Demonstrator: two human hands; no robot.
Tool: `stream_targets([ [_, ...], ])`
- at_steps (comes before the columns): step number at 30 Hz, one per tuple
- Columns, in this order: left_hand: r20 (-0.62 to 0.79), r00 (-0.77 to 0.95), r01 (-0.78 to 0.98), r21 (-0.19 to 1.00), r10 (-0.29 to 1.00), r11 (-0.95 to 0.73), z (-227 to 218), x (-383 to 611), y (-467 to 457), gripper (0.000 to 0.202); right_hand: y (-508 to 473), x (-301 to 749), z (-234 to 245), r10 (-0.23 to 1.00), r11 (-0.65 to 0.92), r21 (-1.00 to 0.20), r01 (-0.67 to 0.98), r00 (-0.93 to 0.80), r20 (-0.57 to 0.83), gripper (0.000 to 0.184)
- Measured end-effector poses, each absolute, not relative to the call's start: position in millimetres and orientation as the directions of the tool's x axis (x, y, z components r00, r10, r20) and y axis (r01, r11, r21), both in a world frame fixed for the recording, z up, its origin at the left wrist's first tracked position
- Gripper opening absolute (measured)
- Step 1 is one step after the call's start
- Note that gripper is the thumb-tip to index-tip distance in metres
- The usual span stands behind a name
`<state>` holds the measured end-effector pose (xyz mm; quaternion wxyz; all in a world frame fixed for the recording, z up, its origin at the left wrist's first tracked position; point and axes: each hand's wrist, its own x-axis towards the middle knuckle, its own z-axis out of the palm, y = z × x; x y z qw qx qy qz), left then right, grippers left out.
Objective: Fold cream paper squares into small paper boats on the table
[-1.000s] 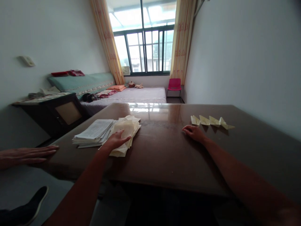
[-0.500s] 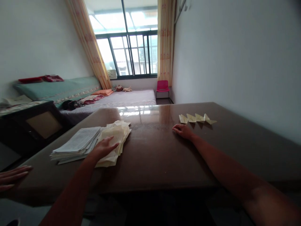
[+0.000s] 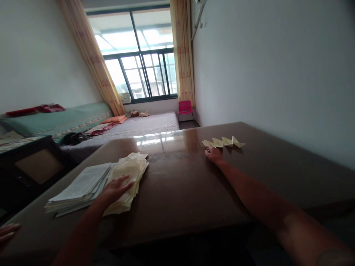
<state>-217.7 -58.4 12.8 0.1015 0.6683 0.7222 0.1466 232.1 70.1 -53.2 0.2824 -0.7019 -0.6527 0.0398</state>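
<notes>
My left hand (image 3: 115, 187) lies flat with fingers stretched out on a loose pile of yellowish paper sheets (image 3: 130, 173) on the brown table (image 3: 177, 184). Beside that pile, to the left, sits a stack of printed white pages (image 3: 80, 186). My right hand (image 3: 213, 154) rests on the table farther away, fingers curled down, just below a row of several folded yellow paper pieces (image 3: 223, 142). It touches or nearly touches the leftmost piece.
Another person's fingertips (image 3: 7, 232) show at the left edge by the table corner. Behind the table are a bed (image 3: 144, 123), a dark cabinet (image 3: 33, 166), a pink chair (image 3: 185, 107) and a window (image 3: 138, 55). A white wall runs along the table's right side.
The camera has turned right and tilted. My right hand has moved up closer to the folded pieces. The other person's hand has slid almost out of view at the left.
</notes>
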Motion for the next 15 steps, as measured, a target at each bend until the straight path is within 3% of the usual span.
stream_targets([
  [3, 0.001, -0.033, 0.934, 0.356, 0.999, 0.031, 13, -221, -57, 0.068, 62, 234, -47, 0.908, 0.054, -0.426, 0.903, 0.133, 0.396, 0.042],
  [6, -0.005, -0.004, 0.947, 0.32, 1.0, 0.006, 10, -224, -55, 0.065, 56, 244, -40, 0.854, 0.058, -0.302, 0.952, 0.109, 0.509, 0.045],
  [11, 0.0, 0.037, 0.966, 0.255, 0.999, -0.036, 2, -229, -55, 0.065, 65, 274, -30, 0.905, -0.044, -0.181, 0.982, 0.116, 0.409, 0.045],
  [15, 0.011, 0.043, 0.972, 0.233, 0.999, -0.045, -2, -229, -57, 0.068, 77, 290, -24, 0.911, 0.043, -0.099, 0.994, 0.002, 0.412, 0.04],
])
